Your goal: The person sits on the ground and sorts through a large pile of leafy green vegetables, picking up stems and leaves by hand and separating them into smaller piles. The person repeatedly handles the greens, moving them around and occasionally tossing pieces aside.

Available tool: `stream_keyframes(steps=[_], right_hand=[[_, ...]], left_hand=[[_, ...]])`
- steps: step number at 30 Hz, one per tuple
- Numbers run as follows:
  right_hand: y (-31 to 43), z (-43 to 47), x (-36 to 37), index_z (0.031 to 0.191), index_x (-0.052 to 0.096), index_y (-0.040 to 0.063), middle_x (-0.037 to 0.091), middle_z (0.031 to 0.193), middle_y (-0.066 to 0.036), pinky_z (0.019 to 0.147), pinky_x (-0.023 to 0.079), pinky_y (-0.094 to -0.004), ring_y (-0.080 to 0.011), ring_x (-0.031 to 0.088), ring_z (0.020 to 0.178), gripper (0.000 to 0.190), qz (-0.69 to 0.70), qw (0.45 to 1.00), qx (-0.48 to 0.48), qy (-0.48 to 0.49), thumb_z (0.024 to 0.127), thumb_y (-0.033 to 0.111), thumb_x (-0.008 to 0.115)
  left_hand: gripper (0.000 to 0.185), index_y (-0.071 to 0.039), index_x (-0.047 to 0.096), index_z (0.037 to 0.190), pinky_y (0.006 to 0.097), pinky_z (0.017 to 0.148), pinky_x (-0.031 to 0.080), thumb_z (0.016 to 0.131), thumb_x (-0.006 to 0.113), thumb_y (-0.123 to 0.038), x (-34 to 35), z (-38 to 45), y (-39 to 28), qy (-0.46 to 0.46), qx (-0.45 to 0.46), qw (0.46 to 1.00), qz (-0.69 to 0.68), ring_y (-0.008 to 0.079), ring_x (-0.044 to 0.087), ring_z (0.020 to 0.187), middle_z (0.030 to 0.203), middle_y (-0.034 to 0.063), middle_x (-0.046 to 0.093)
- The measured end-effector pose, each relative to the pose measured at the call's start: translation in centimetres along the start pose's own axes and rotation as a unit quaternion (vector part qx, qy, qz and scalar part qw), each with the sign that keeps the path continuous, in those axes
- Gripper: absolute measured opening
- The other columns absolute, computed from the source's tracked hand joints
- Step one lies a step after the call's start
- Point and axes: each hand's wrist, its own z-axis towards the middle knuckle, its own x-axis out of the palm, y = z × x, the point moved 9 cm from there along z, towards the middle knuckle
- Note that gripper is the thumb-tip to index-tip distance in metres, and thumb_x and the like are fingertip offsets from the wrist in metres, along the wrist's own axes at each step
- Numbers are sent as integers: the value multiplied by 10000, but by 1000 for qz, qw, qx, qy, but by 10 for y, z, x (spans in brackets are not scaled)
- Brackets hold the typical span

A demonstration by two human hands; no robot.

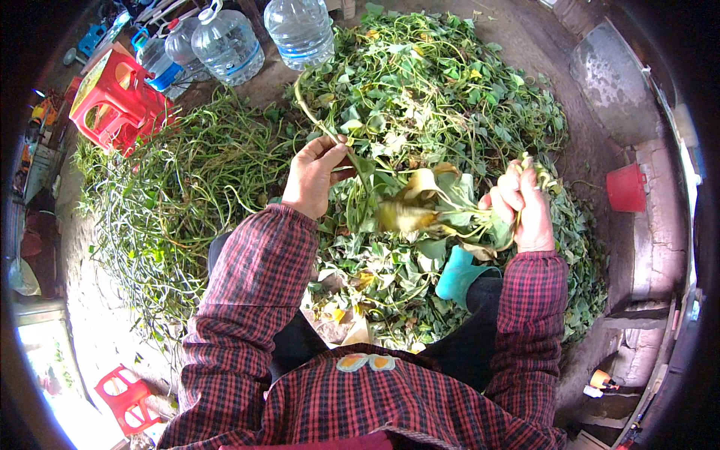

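My left hand (318, 171) pinches a long green vine stem (306, 107) between thumb and fingers; its upper end curves up and away. My right hand (520, 208) is closed around a bunch of leafy stalks (467, 216), with green and yellowed leaves hanging toward the left. One yellowish leaf (405, 216) between the hands is blurred. Beneath both hands spreads a large heap of leafy vines (444, 84). To the left lies a second heap of mostly bare stems (191, 169). A teal shoe (458, 275) on my foot shows below the right hand's bunch.
Large clear plastic water bottles (228, 45) stand behind the stem heap. A red plastic stool (121, 101) is at the upper left, another red stool (128, 399) at the lower left. A red bucket (625, 188) sits by the right wall. A spray bottle (602, 379) is at the lower right.
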Motion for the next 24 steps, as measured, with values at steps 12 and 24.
stream_keyframes(steps=[12, 24], right_hand=[[-75, -1, 47, 884, 625, 32, 455, 592, 60, 464, 322, -208, -39, 392, 487, 159, -261, 951, 166, -9, 873, 184, 581], [-116, 2, 41, 961, 589, 35, 450, 658, 23, 513, 326, -233, -78, 383, 557, 190, -115, 968, 170, -144, 871, 192, 530]], left_hand=[[10, -45, 546, 895, 308, 707, 541, 886, 551, -47, 6, 5, 3, -14, 24, 992, -126, 129, 579, 762, 869, 26, 561], [122, -5, 535, 975, 210, 617, 469, 874, 585, -51, 53, -35, -25, 3, 283, 938, 199, 63, 553, 698, 803, 44, 606]])
